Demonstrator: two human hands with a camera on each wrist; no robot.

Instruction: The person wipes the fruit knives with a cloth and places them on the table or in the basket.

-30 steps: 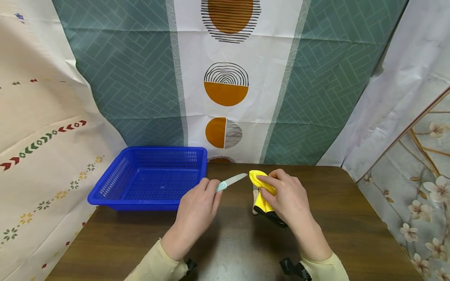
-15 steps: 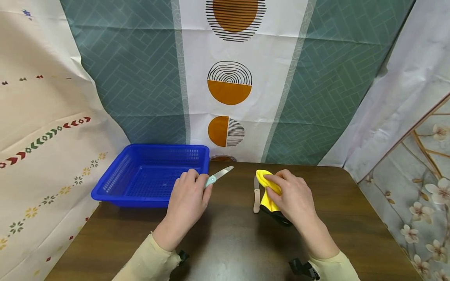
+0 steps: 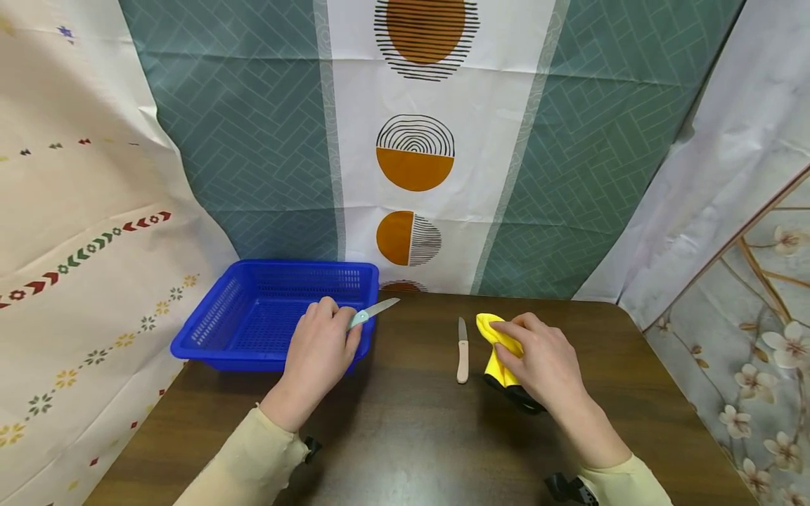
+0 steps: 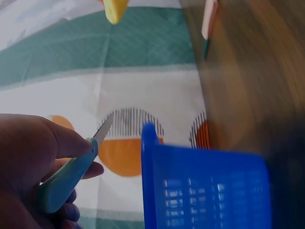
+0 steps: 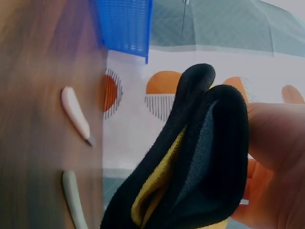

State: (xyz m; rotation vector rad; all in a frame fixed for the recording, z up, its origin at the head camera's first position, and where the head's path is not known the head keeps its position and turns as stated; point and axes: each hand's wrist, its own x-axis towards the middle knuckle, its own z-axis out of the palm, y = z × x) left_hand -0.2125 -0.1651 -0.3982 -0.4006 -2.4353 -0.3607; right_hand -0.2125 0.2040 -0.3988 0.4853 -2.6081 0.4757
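My left hand (image 3: 319, 348) grips a small paring knife (image 3: 358, 318) by its mint-green handle, blade pointing up and right. In the head view the hand overlaps the right end of the blue basket (image 3: 230, 357). A yellow cloth (image 3: 496, 367) with a black border is pinched between thumb and fingers of my right hand (image 3: 547, 362), above the table's right half. Folded over, the cloth shows its black edge (image 5: 228, 157) large in the right wrist view. Left of it, a second knife with a pale pink handle (image 3: 463, 362) lies on the table, blade toward the back.
Another knife with a grey-green handle (image 5: 72, 198) lies on the wooden table (image 3: 405, 436) in the right wrist view; my right hand and the cloth hide it from the head view. Patterned fabric (image 3: 266, 140) hangs behind the table and along both sides.
My left hand has carried the mint-green knife leftward to the basket's right end. My right hand has shifted right with the cloth, uncovering the pink-handled knife.
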